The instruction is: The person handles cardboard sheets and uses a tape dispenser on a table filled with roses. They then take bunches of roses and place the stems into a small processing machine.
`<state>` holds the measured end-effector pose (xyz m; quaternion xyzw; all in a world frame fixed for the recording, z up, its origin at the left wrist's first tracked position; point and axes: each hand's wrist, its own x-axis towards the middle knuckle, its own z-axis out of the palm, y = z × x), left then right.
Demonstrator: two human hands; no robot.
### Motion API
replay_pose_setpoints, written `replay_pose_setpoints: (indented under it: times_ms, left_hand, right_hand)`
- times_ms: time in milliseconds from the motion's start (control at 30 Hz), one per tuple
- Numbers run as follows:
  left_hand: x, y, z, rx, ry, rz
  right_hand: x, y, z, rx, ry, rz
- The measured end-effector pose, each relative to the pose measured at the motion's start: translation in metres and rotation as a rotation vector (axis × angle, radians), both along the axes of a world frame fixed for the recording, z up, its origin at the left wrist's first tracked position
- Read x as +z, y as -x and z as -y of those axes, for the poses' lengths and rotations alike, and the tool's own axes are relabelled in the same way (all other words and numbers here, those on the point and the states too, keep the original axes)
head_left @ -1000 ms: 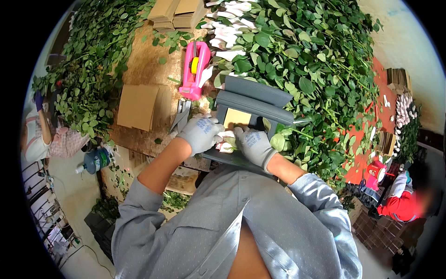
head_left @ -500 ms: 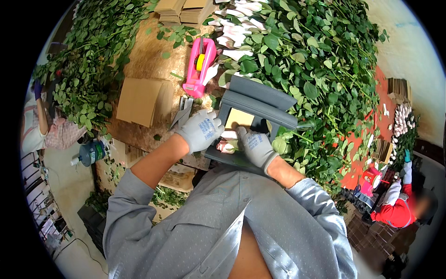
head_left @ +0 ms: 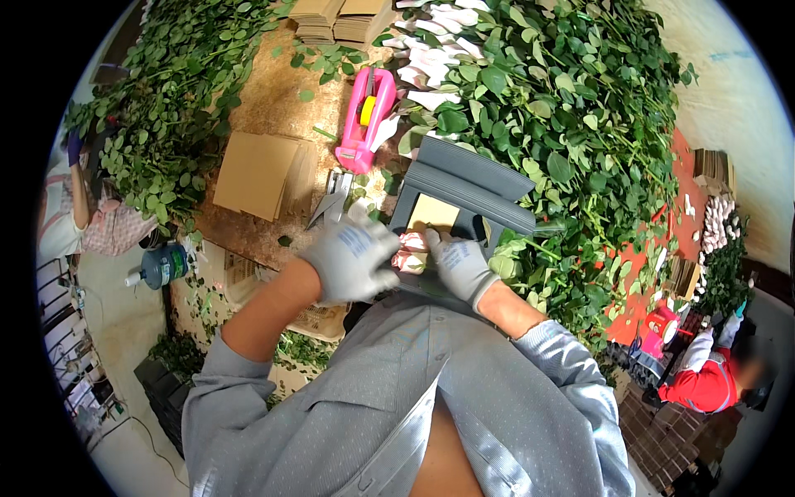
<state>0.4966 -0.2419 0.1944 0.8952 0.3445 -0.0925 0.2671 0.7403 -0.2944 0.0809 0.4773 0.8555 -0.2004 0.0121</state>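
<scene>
Two pink-and-white rose heads [head_left: 411,252] lie side by side on a dark grey ribbed stand [head_left: 472,196] in front of me. A tan cardboard piece [head_left: 434,212] rests on the stand just beyond them. My right hand [head_left: 462,265], in a grey-white glove, is closed at the right of the roses, its thumb against them; its other fingers are partly hidden. My left hand [head_left: 352,258], gloved alike, hovers left of the blooms with fingers apart, slightly blurred and apparently empty. Beyond it lies a metal stapler-like tool [head_left: 333,197].
A pink tape dispenser [head_left: 364,120] stands past the tool, beside stacked cardboard sheets [head_left: 258,176]. Leafy stems [head_left: 571,124] with white-wrapped heads [head_left: 432,62] pile up at right; more foliage [head_left: 166,108] covers the left. Co-workers are at far left and at right, in red [head_left: 704,383].
My left hand has drawn back toward me and left, away from the stand. Two rose heads now show more plainly beside my right hand, which has barely moved.
</scene>
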Motion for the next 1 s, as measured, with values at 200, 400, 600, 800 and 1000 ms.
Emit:
replay_pose_setpoints:
  times_ms: [200, 400, 600, 800, 1000]
  left_hand:
    - [-0.037, -0.027, 0.052, -0.057, 0.004, 0.111]
    - [-0.061, -0.033, 0.058, -0.089, -0.276, 0.203]
    - [-0.037, -0.045, 0.058, -0.018, -0.196, 0.068]
    - [-0.041, -0.050, 0.057, -0.074, -0.246, -0.079]
    - [-0.044, -0.045, 0.055, -0.068, -0.125, -0.132]
  right_hand:
    - [0.011, 0.004, 0.003, 0.016, -0.015, 0.065]
    - [0.008, -0.003, 0.003, -0.001, -0.098, -0.037]
    - [-0.006, -0.001, 0.001, -0.045, -0.032, -0.139]
    - [-0.010, -0.006, 0.005, -0.117, 0.071, -0.191]
    - [0.000, -0.003, 0.002, -0.100, 0.078, -0.198]
